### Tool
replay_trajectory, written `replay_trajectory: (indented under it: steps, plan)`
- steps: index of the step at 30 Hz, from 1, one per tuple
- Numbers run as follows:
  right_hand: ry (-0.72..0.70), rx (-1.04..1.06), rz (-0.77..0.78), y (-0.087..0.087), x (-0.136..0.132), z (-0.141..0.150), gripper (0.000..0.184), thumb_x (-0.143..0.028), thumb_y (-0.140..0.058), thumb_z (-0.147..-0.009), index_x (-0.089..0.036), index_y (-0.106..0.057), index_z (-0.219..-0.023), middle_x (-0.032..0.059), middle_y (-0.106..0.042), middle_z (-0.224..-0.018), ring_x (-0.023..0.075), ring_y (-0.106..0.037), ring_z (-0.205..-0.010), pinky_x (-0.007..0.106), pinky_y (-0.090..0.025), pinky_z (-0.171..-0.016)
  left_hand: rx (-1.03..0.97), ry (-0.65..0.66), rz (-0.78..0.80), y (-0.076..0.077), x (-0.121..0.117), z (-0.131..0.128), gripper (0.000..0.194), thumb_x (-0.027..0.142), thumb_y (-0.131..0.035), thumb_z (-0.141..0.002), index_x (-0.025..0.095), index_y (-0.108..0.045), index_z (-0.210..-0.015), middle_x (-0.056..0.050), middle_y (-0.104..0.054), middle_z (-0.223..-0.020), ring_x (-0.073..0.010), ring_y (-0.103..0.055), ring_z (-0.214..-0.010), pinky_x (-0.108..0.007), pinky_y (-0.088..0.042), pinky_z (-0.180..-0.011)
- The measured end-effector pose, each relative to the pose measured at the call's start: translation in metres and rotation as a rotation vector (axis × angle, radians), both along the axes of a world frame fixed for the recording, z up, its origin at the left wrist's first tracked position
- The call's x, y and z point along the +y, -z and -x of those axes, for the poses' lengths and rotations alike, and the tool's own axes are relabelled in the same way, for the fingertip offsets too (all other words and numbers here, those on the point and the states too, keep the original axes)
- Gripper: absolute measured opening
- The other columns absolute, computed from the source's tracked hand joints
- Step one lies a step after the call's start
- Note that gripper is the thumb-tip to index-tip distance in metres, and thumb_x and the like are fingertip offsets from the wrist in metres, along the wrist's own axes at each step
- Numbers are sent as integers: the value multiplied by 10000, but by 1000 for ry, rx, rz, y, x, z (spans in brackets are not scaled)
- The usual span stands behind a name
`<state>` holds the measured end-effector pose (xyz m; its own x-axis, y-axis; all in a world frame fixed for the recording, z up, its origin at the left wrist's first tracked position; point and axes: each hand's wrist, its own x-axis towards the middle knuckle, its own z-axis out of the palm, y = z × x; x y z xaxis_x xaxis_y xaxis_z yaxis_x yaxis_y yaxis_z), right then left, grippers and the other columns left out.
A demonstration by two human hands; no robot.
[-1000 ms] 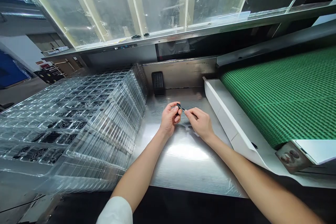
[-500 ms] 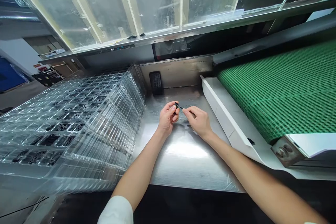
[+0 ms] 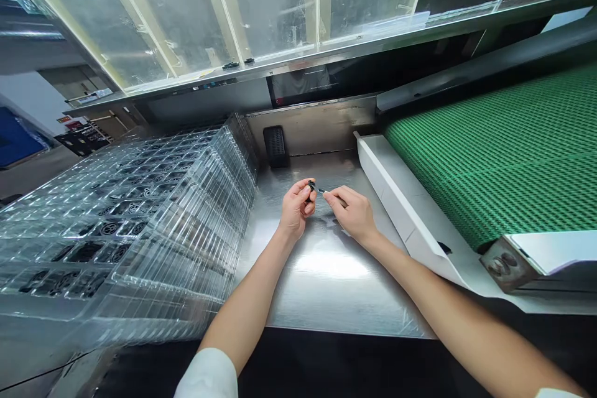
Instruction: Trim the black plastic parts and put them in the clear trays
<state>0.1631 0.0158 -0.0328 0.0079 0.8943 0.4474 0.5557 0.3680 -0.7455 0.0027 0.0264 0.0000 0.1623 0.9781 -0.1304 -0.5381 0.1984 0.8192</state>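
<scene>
The left hand (image 3: 296, 208) pinches a tiny, light-looking black plastic part (image 3: 311, 185) by its body, while the right hand (image 3: 354, 214) closes near its thin, fragile-looking stem (image 3: 321, 190), contact unclear.

Stacked clear plastic trays (image 3: 125, 217) left on steel bench (image 3: 326, 286); black pad (image 3: 275, 146) at back; white rail (image 3: 396, 193) edging green mesh conveyor (image 3: 494, 155) right.

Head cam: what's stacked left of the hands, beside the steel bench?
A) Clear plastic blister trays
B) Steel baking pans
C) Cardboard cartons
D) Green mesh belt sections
A. The stack of clear plastic blister trays shows see-through ribbed walls and dark round parts in its pockets, and it lies left of the left hand, which pinches a small black part above the stainless steel bench.
</scene>
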Motion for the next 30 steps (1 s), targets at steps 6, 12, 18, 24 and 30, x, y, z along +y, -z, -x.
replay_trajectory:
  steps: [6, 12, 18, 24, 30]
  plan:
    - [-1, -3, -5, 0, 0, 0, 444, -550, -536, -1072, -240, -686, -791, 8, -652, -747, 156, -557, -677, 313, -365, -667, -6, 4, 2, 0, 0, 0, 581, 434, -924, -693, 158, -647, -1123, 53, -565, -683, -24, -329, -452, -210, -153, -473]
    - [8, -10, -7, 1, 1, 0, 451, -559, -529, -1069, -243, -680, -784, 10, -658, -747, 159, -564, -676, 321, -370, -662, -15, 1, 17, 1, 0, 1, 561, 415, -927, -692, 155, -667, -1117, 51, -562, -682, -24, -341, -460, -205, -158, -473]
    - [6, 125, 7, -6, 0, -2, 429, -568, -540, -1053, -242, -686, -814, 30, -680, -780, 184, -580, -704, 331, -409, -688, -9, -22, 38, 1, 0, 0, 521, 403, -917, -711, 155, -678, -1102, 47, -561, -693, -20, -339, -462, -203, -166, -471]
    - [-22, 317, 49, -2, 4, 4, 392, -579, -614, -997, -231, -712, -847, 38, -713, -829, 200, -634, -781, 328, -475, -744, 9, 31, 59, 4, 0, -4, 559, 417, -923, -683, 150, -679, -1107, 48, -573, -686, -23, -356, -443, -188, -171, -448]
    - [-125, 501, 214, 3, 6, 9, 352, -559, -649, -944, -232, -662, -814, 9, -704, -723, 182, -641, -711, 313, -503, -728, 93, 111, 67, 8, -7, -15, 580, 440, -937, -648, 145, -696, -1087, 44, -590, -659, -27, -364, -405, -172, -184, -412]
